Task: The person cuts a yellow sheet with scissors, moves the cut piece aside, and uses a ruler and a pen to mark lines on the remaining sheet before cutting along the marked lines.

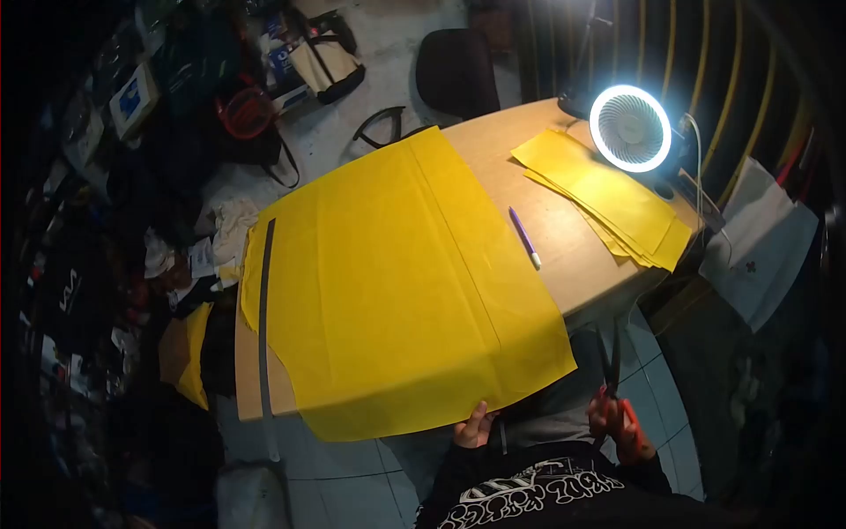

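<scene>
A large yellow sheet [379, 264], cloth-like with straight fold lines, is spread over the wooden table and hangs past its near edge. My left hand [475, 428] pinches that near edge, thumb on top, the other fingers partly hidden. In my right hand [619, 425] is a pair of scissors [610, 363] with orange-red handles. Their dark blades point away from me, spread apart, to the right of the sheet and not touching it. Across the sheet's left side lies a long dark ruler-like strip [266, 300], reaching beyond the table's near edge.
On the wooden table [493, 145] lie a purple pen [524, 238] and a stack of yellow pieces [608, 198]. A lit ring-shaped fan lamp [630, 129] stands at the back right. Behind the table is a dark chair [456, 74]; bags and clutter fill the left.
</scene>
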